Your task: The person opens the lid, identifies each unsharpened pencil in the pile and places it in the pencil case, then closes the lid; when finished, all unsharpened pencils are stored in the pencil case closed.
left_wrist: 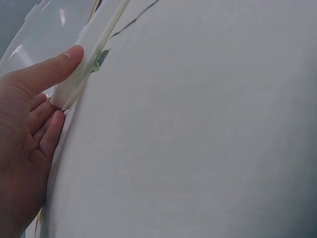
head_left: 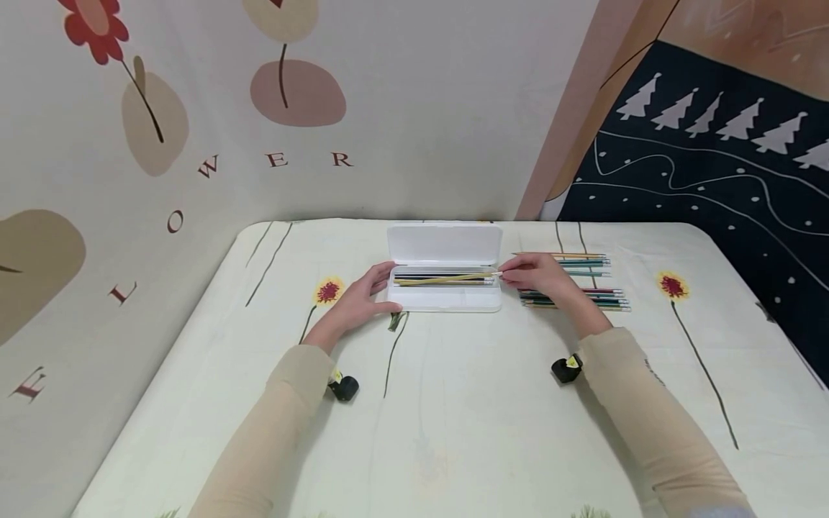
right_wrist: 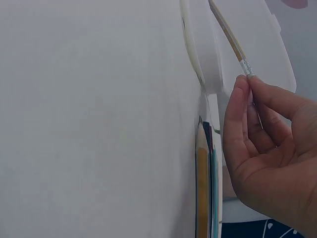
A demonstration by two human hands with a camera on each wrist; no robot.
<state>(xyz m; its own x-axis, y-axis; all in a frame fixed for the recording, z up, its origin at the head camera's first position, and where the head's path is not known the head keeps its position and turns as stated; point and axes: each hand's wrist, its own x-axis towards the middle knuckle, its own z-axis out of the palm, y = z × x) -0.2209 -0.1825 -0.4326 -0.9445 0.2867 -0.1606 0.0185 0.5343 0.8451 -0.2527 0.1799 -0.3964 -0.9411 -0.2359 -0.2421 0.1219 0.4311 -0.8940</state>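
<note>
A white pencil case lies on the table with its lid raised at the back. My left hand grips the case's left end; in the left wrist view the thumb lies on its rim, the other fingers lower along its side. Between thumb and fingertips, my right hand pinches the eraser end of a yellow pencil. That pencil slants over the case, its far end above other pencils lying inside. Whether it touches them I cannot tell.
To the right of the case, several pencils lie in a front group and a back group, partly hidden by the right hand. The tablecloth has printed flowers. A printed wall cloth rises behind the table.
</note>
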